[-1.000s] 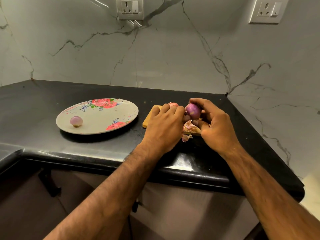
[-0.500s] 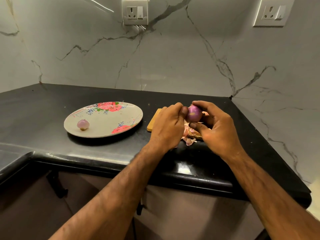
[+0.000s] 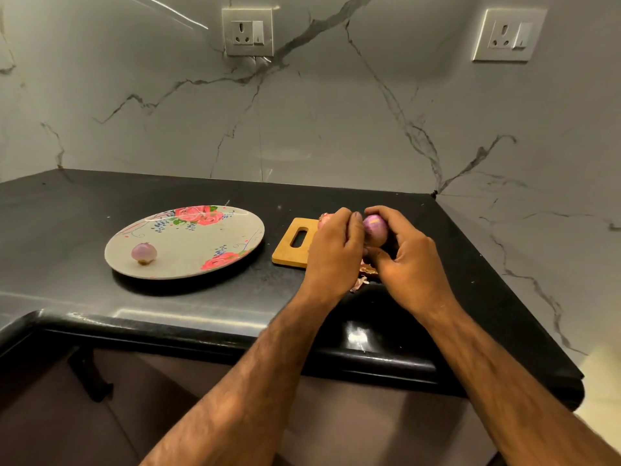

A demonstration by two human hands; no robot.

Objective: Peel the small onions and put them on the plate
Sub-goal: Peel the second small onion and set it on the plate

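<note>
one peeled onion (image 3: 143, 253) on floral plate (image 3: 235, 243); purple onion (image 3: 375, 230) held above board.

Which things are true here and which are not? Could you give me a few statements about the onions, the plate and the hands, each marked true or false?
1. One peeled onion lies on the floral plate. True.
2. The right hand grips a purple onion, with the left hand thumb against it. True.
3. The wooden cutting board lies left of the floral plate. False: it lies to the plate's right, partly hidden by the hands.
4. The floral plate stands on a white counter. False: the counter is black.
5. Loose onion skins lie near the hands, by the board's near edge. True.
</note>
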